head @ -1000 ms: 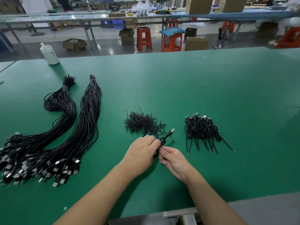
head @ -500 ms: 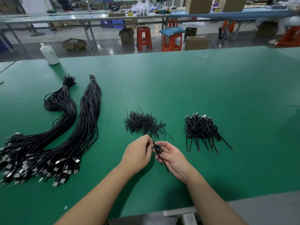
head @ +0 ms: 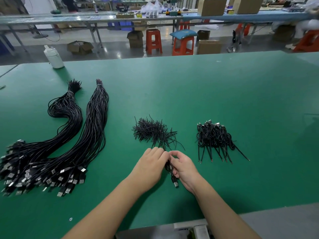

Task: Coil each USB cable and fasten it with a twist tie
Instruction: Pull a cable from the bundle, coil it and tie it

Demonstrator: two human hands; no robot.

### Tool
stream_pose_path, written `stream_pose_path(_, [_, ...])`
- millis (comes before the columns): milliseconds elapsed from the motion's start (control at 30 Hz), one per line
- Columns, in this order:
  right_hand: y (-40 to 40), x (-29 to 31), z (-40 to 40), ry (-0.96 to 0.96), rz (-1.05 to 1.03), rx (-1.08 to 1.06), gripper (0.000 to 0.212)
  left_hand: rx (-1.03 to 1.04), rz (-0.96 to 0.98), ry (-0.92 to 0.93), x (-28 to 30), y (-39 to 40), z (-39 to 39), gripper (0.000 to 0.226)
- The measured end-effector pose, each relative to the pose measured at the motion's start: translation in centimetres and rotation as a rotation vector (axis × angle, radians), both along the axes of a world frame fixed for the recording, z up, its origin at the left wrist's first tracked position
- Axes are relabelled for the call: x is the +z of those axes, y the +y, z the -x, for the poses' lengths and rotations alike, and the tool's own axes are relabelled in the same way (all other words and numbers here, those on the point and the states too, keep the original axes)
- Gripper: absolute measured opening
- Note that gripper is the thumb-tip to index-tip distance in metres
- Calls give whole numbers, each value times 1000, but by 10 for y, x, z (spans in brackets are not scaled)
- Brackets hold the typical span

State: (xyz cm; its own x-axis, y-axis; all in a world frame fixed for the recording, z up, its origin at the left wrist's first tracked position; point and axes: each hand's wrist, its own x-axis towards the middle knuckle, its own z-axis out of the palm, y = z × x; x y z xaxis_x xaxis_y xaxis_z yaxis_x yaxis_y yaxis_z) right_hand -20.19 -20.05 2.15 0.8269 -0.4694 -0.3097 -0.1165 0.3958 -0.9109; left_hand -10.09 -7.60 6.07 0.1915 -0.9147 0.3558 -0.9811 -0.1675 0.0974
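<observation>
Both hands meet just in front of the tie pile [head: 154, 132] on the green table [head: 207, 94]. The right hand [head: 183, 168] grips a coiled cable [head: 170, 168], its USB plug [head: 175, 184] hanging below the palm toward the person. The left hand [head: 150, 167] has its fingers curled against the top of the coil, pinching there; what it pinches is hidden. Right of the tie pile lie the coiled cables [head: 214, 137]; far left of it, two uncoiled bundles [head: 69, 140]
</observation>
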Motion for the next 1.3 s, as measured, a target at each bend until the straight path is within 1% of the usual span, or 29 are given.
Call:
stream_pose_path(33, [0,2,0,15,16,-7,40,-1,0,-11,0,-1,1,29])
stream_pose_path(67, [1,3,0,12,15,-12,43,8,-3,-6,0,-1,2,30])
stream_pose_path(100, [0,3,1,3,6,-11,39,22,-5,22,0,-1,3,29])
stream_pose_path(133, [1,4,1,-4,-8,-15,29,45,-5,76,0,-2,4,27])
stream_pose_path(200, [1,3,3,-27,-61,-42,7,116,5,266,-1,-5,5,19])
stream_pose_path(267, [0,3,4,-89,-159,-63,12,195,26,515,0,-7,4,12])
stream_pose_path(300, [0,4,5,-112,-189,-63,13,229,41,596,0,-8,4,10])
stream_pose_path(367, [0,5,5,-123,-199,-51,15,269,51,652,1,-7,4,7])
stream_pose_path(567, [3,4,3,-137,-158,-22,23,358,44,719,1,-3,0,10])
stream_pose_path(667, [2,2,3,-134,-131,13,29,372,26,713,3,-3,0,9])
stream_pose_path(800, [0,0,3,-140,-118,27,31,365,11,681,6,-2,-2,6])
stream_pose_path(967, [3,-1,2,-100,-58,-5,25,314,-12,647,7,3,-4,6])
stream_pose_path(1033, [4,-2,1,-80,-30,-48,23,297,-11,622,7,5,-3,6])
stream_pose_path(1100, [4,-3,0,-84,-44,-83,22,279,7,583,7,4,-1,5])
stream_pose_path(1200, [5,-3,0,-86,-34,-51,11,221,12,463,6,3,1,4])
stream_pose_path(1233, [5,-4,0,-76,-2,-45,15,183,7,399,7,3,2,5])
stream_pose_path(1300, [6,-4,-1,-54,63,-43,29,97,3,249,9,2,4,3])
